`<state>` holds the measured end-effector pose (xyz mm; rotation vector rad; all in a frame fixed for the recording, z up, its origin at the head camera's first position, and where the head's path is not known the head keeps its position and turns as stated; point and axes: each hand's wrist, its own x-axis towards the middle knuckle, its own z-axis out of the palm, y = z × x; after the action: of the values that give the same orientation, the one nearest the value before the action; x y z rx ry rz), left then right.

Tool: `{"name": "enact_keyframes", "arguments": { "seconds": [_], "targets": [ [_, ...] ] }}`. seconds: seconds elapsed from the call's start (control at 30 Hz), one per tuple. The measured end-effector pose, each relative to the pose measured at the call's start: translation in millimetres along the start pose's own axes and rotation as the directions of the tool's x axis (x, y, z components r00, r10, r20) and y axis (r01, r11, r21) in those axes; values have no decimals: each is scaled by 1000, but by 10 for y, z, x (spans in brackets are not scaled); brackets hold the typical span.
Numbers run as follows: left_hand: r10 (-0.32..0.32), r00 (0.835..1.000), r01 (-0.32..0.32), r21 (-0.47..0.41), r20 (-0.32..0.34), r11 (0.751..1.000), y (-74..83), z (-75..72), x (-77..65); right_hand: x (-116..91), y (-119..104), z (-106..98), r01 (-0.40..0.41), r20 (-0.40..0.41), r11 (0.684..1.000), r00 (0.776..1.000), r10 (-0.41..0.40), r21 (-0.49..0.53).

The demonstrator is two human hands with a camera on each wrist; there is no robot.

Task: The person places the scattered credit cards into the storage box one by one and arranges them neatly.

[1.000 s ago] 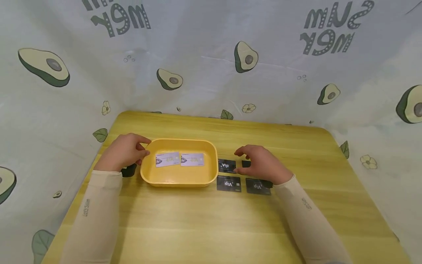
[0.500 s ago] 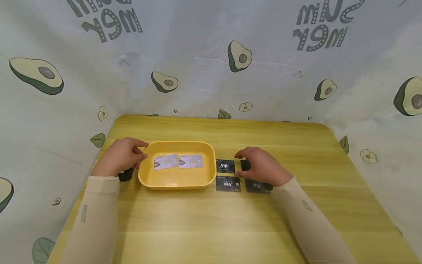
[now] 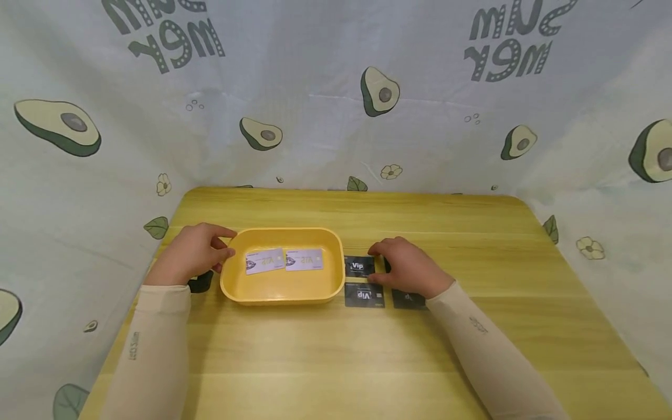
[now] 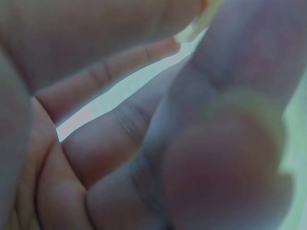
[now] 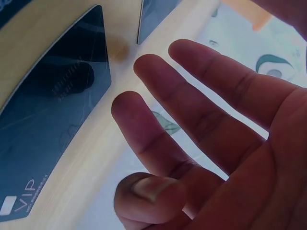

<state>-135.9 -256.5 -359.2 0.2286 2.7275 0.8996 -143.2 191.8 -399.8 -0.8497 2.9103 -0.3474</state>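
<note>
Black cards (image 3: 364, 295) flat on the worktop (image 3: 294, 356) beside the yellow tray (image 3: 283, 291), right hand (image 3: 409, 268) unclosed over one, left hand (image 3: 196, 251) at the tray, impossible to tell if gripping; being thin, liable to skid.

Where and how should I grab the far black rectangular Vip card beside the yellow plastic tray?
Probably pinch that card across its long edges near the right end, from the right: it lies flat, and the tray crowds its left end.
</note>
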Motion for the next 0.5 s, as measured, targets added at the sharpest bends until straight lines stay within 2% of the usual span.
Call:
{"name": "enact_keyframes", "arguments": {
  "seconds": [0.27,0.5],
  "targets": [
    [9,1000,-9,-3,-10,1000,-9,3,6,58,-26,29,-24,-18,999,1000,23,-31],
    [-1,1000,1,-2,-8,1000,-3,5,-2,73,-16,78,-10,-21,1000,1000,10,-24]
  ]
}}
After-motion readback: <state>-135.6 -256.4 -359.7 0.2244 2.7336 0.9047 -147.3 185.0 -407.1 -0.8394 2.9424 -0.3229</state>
